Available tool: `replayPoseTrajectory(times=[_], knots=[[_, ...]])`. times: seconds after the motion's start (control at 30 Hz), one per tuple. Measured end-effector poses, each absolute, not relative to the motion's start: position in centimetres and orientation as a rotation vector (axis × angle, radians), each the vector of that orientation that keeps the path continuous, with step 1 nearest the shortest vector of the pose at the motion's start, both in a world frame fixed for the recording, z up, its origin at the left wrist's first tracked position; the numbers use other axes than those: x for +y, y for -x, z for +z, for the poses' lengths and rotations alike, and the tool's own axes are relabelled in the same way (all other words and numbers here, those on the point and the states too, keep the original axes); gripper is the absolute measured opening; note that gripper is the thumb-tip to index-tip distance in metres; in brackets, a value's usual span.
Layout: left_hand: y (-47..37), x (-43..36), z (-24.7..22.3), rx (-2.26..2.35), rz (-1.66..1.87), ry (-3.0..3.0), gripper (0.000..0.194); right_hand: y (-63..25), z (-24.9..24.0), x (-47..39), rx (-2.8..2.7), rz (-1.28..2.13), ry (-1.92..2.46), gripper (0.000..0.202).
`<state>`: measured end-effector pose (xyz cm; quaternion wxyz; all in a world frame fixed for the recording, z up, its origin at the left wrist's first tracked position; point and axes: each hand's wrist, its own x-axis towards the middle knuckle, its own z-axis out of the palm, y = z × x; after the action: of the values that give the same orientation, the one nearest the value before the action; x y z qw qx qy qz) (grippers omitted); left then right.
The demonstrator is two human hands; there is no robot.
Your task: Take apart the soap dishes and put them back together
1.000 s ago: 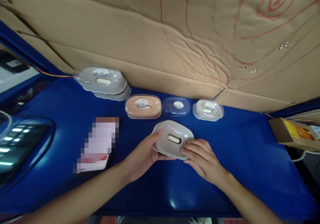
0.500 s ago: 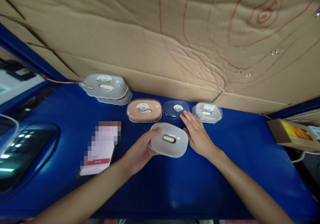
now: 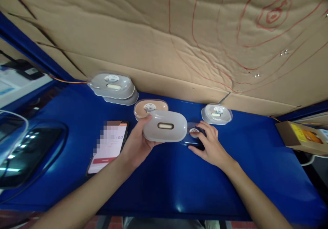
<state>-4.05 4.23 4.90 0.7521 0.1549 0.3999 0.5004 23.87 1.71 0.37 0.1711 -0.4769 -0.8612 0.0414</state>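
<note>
Raised over the blue table, a pale grey oval plastic box [image 3: 176, 126] with a slotted centre tilts its open side towards me. My left hand [image 3: 139, 142] is closed on its left end, thumb over the rim. Just right of it, my right hand [image 3: 211, 142] grips a clear plastic lid [image 3: 186, 138] by its right part, fingers bent over the round sticker. The box partly covers the lid's left end. Behind the box sits a peach oval box [image 3: 139, 109] under a clear lid, its front partly hidden.
A lidded grey box [image 3: 225, 115] stands at the back right, and stacked grey boxes [image 3: 123, 94] at the back left. A phone [image 3: 112, 147] lies left of my left hand. Cardboard [image 3: 143, 34] walls the back. A small carton [image 3: 292, 137] is at the right edge.
My right hand has taken hold of the clear lid and drawn it from the back row towards me. My left hand has moved the grey box up and left, in front of the peach one.
</note>
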Motion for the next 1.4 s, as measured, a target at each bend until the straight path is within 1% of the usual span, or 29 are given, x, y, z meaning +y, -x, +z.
replayPoseTrajectory(times=[0.13, 0.23, 0.3, 0.37, 0.43, 0.6, 0.8, 0.9, 1.17, 1.23, 1.33, 1.4], knots=[[4.1, 4.5, 4.8, 0.865, 1.124, -0.335, 0.035, -24.5, 0.3, 1.7, -2.417, 0.258, 1.317, 0.044], [4.0, 4.3, 4.6, 0.877, 1.107, -0.335, 0.033, -24.8, 0.2, 1.8, -2.083, 0.321, 1.479, 0.05], [3.9, 4.2, 4.5, 0.88, 1.092, -0.332, 0.032, -24.7, 0.3, 1.5, -1.792, 0.421, 1.551, 0.047], [3.6, 3.9, 4.5, 0.89, 1.061, -0.333, 0.033, -24.3, 0.5, 1.0, -1.618, 0.516, 1.514, 0.041], [3.3, 3.5, 4.3, 0.878, 0.982, -0.342, 0.035, -23.6, 0.7, 0.2, -1.668, 0.52, 1.417, 0.042], [1.9, 2.0, 3.1, 0.744, 0.744, -0.372, 0.053, -21.2, 0.9, -1.4, -2.15, 0.285, 1.221, 0.055], [1.5, 1.0, 2.0, 0.752, 0.796, -0.484, 0.053, -20.5, 0.6, -1.5, -2.269, -0.02, 1.083, 0.055], [1.7, 0.9, 2.3, 0.763, 0.831, -0.545, 0.054, -20.7, 0.4, -1.8, -2.26, -0.101, 1.073, 0.057], [1.7, 0.3, 2.8, 0.666, 0.869, -0.654, 0.067, -21.6, -1.9, -3.1, -2.227, -0.104, 1.19, 0.057], [1.6, 0.2, 2.7, 0.632, 0.846, -0.662, 0.066, -21.5, -1.7, -3.0, -2.18, -0.074, 1.233, 0.065], [1.7, 0.5, 2.5, 0.644, 0.844, -0.722, 0.064, -21.1, -0.7, -2.5, -2.161, 0.056, 1.243, 0.084], [1.9, 0.8, 2.3, 0.675, 0.858, -0.815, 0.061, -21.1, -0.2, -2.0, -2.214, 0.146, 1.165, 0.087]])
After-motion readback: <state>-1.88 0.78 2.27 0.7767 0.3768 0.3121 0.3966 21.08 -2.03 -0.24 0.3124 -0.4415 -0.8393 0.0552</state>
